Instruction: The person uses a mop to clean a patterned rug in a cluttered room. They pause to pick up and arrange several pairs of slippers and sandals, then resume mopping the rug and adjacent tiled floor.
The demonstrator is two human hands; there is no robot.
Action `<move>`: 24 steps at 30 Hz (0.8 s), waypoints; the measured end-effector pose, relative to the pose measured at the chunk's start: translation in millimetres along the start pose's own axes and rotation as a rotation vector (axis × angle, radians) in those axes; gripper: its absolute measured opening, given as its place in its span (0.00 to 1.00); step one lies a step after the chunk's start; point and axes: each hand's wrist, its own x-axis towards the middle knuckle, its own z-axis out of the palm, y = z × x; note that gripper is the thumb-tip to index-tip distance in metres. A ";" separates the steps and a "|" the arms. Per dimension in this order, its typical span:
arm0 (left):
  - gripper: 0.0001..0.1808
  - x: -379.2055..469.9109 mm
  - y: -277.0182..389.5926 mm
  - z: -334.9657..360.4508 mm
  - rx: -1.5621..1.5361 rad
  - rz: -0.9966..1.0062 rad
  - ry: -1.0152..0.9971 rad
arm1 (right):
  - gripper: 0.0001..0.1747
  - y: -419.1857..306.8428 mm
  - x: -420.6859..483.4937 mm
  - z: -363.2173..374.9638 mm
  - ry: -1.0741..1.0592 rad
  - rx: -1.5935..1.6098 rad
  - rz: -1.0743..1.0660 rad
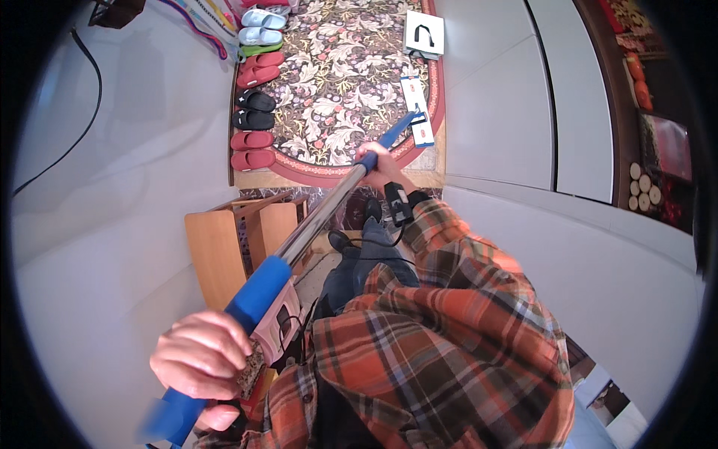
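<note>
Both of my hands grip a flat mop, whose pole runs diagonally from the lower left to the upper right. My left hand [199,356] wraps around the blue grip sleeve [261,292] at the upper end. Farther down, my right hand [381,165] holds the pole at a blue collar, where the metal tube [322,210] meets the blue lower section [397,130]. The white mop head [413,92] has blue ends and appears to lie flat on the patterned rug [336,84], near its right border. A black device is strapped to my right wrist.
Several pairs of slippers [255,118] line the rug's left edge. A white bag with a black handle [424,35] stands at the upper right. Pale cabinet doors [493,101] flank the right side. A wooden rack [213,241] stands left of my legs, with a pink object [275,325] nearby.
</note>
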 end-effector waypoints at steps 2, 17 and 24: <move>0.10 -22.4 12.6 0.0 0.044 -0.029 0.079 | 0.06 21.9 3.0 11.7 -0.052 -0.034 0.006; 0.14 -140.4 187.0 67.0 0.368 -0.054 0.760 | 0.14 170.2 -99.2 129.7 -0.030 -0.125 0.737; 0.18 -128.2 133.7 98.7 0.489 0.058 1.043 | 0.09 161.5 -57.6 131.6 -0.108 -0.201 0.530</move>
